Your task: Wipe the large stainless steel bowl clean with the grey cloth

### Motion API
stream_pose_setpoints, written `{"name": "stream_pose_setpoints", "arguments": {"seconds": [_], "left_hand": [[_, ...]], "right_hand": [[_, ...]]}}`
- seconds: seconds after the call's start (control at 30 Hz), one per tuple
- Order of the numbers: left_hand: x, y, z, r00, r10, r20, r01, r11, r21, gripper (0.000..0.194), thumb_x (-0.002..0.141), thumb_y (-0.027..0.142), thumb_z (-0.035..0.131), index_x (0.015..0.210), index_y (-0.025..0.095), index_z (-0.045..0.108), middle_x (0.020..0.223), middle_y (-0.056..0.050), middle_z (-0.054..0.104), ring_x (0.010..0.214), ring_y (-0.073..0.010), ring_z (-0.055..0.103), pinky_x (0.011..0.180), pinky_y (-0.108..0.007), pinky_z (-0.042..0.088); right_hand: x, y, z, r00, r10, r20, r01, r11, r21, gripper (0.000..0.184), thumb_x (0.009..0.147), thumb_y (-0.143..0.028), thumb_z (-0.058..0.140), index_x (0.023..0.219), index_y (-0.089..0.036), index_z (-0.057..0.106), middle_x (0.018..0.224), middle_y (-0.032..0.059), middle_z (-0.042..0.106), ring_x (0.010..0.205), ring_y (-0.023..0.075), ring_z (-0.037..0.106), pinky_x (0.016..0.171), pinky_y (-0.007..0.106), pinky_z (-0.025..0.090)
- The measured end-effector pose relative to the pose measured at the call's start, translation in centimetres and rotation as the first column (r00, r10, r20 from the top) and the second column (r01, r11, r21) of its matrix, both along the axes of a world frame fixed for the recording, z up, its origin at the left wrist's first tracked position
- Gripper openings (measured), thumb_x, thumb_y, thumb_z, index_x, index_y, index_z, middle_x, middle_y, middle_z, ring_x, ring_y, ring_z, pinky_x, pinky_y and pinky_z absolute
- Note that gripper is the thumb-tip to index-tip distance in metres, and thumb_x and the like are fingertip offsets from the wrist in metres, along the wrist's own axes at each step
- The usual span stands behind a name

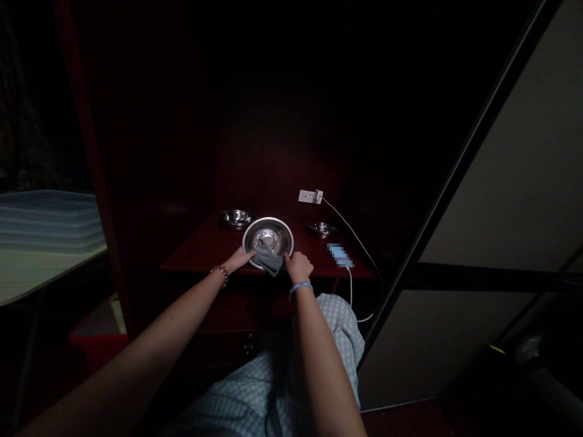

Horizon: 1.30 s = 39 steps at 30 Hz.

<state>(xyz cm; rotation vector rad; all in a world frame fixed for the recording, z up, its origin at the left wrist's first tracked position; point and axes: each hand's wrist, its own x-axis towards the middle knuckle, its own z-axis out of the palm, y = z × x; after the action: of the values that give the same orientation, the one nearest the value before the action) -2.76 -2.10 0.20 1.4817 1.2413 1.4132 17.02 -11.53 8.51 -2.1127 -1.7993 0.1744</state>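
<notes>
A shiny steel bowl (pixel 273 232) stands tilted towards me near the front edge of a dark red wooden shelf (pixel 200 250). A grey cloth (pixel 268 259) hangs over its near rim. My left hand (pixel 239 260) rests at the bowl's left rim, fingers reaching onto the cloth. My right hand (pixel 298 265) is closed, pinching the cloth's right edge beside the bowl. A beaded bracelet is on my left wrist and a blue band is on my right.
Two smaller steel bowls sit further back, one on the left (pixel 235 218) and one on the right (pixel 321 229). A phone (pixel 339 254) lies on the shelf, cabled to a white charger (pixel 310 196). Stacked clear lids (pixel 50 220) sit on a table at left. A sliding door panel (pixel 514 200) stands right.
</notes>
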Motion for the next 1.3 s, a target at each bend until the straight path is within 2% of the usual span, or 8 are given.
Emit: {"name": "stream_pose_setpoints", "arguments": {"seconds": [0.07,0.13,0.4,0.57,0.67,0.9,1.17,1.3], "left_hand": [[0.0,0.0,-0.1,1.0,-0.003,0.014,0.003,1.0,0.007,0.05,0.072,0.017,0.073,0.12,0.009,0.065,0.131,-0.018,0.07,0.131,-0.0321,0.06,0.12,-0.047,0.036],[-0.1,0.0,-0.1,1.0,-0.017,0.023,0.017,1.0,0.016,0.05,0.071,0.019,0.075,0.12,0.01,0.066,0.129,-0.017,0.071,0.131,-0.0328,0.06,0.119,-0.048,0.037],[0.0,-0.1,0.0,1.0,-0.022,0.006,0.022,1.0,0.022,0.049,0.07,0.023,0.076,0.116,0.011,0.067,0.126,-0.017,0.072,0.13,-0.0327,0.06,0.12,-0.047,0.035],[0.0,0.0,0.0,0.999,-0.029,0.019,0.028,0.999,0.018,0.048,0.069,0.02,0.076,0.115,0.012,0.068,0.126,-0.015,0.073,0.129,-0.0318,0.061,0.119,-0.047,0.037],[-0.1,0.0,0.0,0.999,-0.031,0.022,0.031,1.0,-0.001,0.047,0.068,0.018,0.075,0.114,0.01,0.068,0.125,-0.016,0.073,0.129,-0.0319,0.061,0.119,-0.045,0.037],[-0.1,-0.1,0.0,0.998,-0.052,0.043,0.052,0.999,0.006,0.051,0.07,0.023,0.077,0.118,0.011,0.067,0.128,-0.016,0.072,0.129,-0.0325,0.061,0.117,-0.047,0.04],[-0.2,-0.4,0.2,0.999,-0.033,0.022,0.033,0.999,-0.012,0.051,0.071,0.026,0.078,0.118,0.011,0.068,0.129,-0.017,0.071,0.129,-0.0332,0.061,0.117,-0.047,0.039],[-0.2,-0.4,0.2,0.999,-0.037,0.007,0.038,0.999,-0.026,0.046,0.072,0.022,0.076,0.116,0.01,0.068,0.129,-0.018,0.072,0.126,-0.0324,0.064,0.116,-0.044,0.041]], "right_hand": [[0.1,0.1,0.0,0.999,0.009,-0.041,-0.01,0.999,-0.032,0.053,0.098,-0.055,0.056,0.125,-0.011,0.069,0.127,0.0236,0.069,0.121,0.0335,0.066,0.096,0.041,0.053],[0.1,0.2,-0.1,0.998,0.014,-0.058,-0.017,0.999,-0.05,0.057,0.093,-0.059,0.063,0.124,-0.012,0.07,0.128,0.0228,0.069,0.123,0.0334,0.065,0.097,0.04,0.052],[-0.2,0.0,-0.4,1.0,-0.018,0.011,0.018,1.0,-0.011,0.035,0.1,-0.036,0.058,0.124,-0.014,0.069,0.127,0.0208,0.069,0.121,0.03,0.066,0.096,0.038,0.052],[-0.5,-0.2,-0.6,1.0,-0.008,0.01,0.008,0.999,0.041,0.031,0.102,-0.031,0.052,0.124,-0.014,0.067,0.129,0.0197,0.068,0.12,0.0295,0.067,0.094,0.036,0.053],[-0.5,-0.1,-0.7,1.0,-0.009,-0.019,0.01,1.0,0.015,0.033,0.103,-0.031,0.049,0.128,-0.013,0.063,0.131,0.021,0.066,0.122,0.0297,0.065,0.096,0.037,0.052],[-0.4,0.1,-0.7,0.982,0.014,-0.189,-0.035,0.994,-0.108,0.074,0.098,-0.063,0.048,0.143,-0.005,0.04,0.134,0.0282,0.062,0.126,0.033,0.063,0.101,0.043,0.048],[-0.7,0.0,-1.2,0.981,0.077,-0.177,-0.099,0.988,-0.121,0.101,0.09,-0.05,0.068,0.16,-0.009,0.007,0.134,0.024,0.064,0.125,0.0319,0.063,0.102,0.041,0.047],[-0.8,-0.2,-1.4,0.988,0.089,-0.126,-0.104,0.986,-0.127,0.115,0.086,-0.05,0.074,0.162,-0.013,-0.004,0.138,0.0237,0.061,0.127,0.0315,0.062,0.105,0.041,0.045]]}}
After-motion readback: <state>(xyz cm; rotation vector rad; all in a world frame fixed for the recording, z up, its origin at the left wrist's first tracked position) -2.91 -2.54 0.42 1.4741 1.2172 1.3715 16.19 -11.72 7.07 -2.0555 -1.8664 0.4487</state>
